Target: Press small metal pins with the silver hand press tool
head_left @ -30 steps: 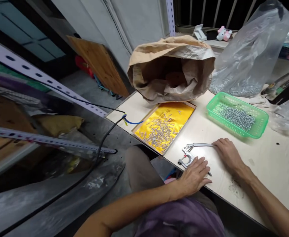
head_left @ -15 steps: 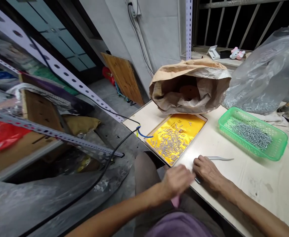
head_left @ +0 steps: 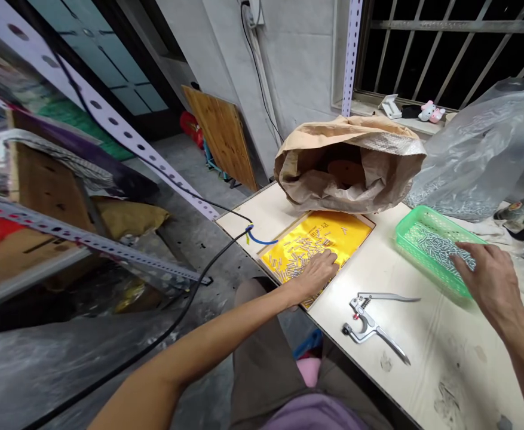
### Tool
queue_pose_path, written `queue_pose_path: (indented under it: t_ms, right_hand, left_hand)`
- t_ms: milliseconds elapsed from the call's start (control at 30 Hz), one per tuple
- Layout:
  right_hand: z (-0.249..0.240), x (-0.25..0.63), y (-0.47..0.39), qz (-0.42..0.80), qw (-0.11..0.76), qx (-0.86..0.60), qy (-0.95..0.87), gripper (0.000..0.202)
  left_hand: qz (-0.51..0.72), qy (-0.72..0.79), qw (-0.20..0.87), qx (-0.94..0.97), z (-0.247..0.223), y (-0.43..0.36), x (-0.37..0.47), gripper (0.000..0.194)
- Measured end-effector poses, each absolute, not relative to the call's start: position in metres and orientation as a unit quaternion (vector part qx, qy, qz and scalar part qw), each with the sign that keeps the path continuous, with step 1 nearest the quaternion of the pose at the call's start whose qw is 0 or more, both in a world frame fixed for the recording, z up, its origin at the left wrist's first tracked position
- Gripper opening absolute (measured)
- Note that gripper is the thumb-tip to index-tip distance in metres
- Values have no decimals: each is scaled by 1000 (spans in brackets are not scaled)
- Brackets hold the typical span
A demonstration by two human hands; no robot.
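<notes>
My left hand (head_left: pixel 319 273) rests on small metal pins (head_left: pixel 295 257) scattered over a yellow printed sheet (head_left: pixel 346 230). Its fingers are bent and close together, and whatever is under their tips is hidden. Over the near right end of a green plastic basket (head_left: pixel 427 269) is my right hand (head_left: pixel 490 275), thumb and fingers apart. Many small metal pieces (head_left: pixel 436 243) fill the basket's floor. Between both hands, silver hand pliers (head_left: pixel 369 325) with a C-shaped jaw and a spring lie on the white table with their handles spread, touched by neither hand.
A gaping brown paper sack (head_left: pixel 349 167) stands behind the yellow sheet. At the back right is a clear plastic bag (head_left: pixel 477 155) of metal pieces. A black cable (head_left: pixel 194 304) runs past the table's left edge, near a perforated metal rack (head_left: pixel 122 134).
The pliers, mostly under my right hand before, now lie in full view. My right hand has moved right to the green basket, and my left hand forward onto the pins.
</notes>
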State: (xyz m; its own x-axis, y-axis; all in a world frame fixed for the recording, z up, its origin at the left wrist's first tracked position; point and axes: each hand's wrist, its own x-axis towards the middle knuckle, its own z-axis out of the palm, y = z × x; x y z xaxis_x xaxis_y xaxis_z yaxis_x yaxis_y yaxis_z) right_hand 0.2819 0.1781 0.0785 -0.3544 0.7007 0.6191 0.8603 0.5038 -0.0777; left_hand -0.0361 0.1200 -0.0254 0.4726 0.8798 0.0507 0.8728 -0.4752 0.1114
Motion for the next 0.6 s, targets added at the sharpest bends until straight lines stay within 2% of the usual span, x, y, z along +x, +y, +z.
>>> queue_pose_path:
  t_ms: [100, 200, 300, 433, 533, 600]
  right_hand:
    - [61, 283, 158, -119, 256, -475, -834, 44]
    - [41, 259, 112, 13, 249, -424, -871, 29]
    - [25, 236, 69, 145, 190, -400, -885, 21]
    - [7, 228, 46, 196, 115, -425, -876, 18]
    - [-2, 232, 45, 181, 99, -442, -873, 16]
    - [-5, 234, 46, 178, 89, -445, -873, 16]
  left_hand:
    - [59, 522, 42, 850, -26, 121, -39, 18]
    - [82, 547, 71, 830, -17, 120, -43, 20]
    - [150, 580, 128, 790, 1, 114, -43, 17]
    - [231, 609, 336, 680, 22, 90, -27, 12]
    - [229, 604, 525, 555, 24, 71, -8, 11]
    - [220, 607, 587, 489, 19, 63, 4, 11]
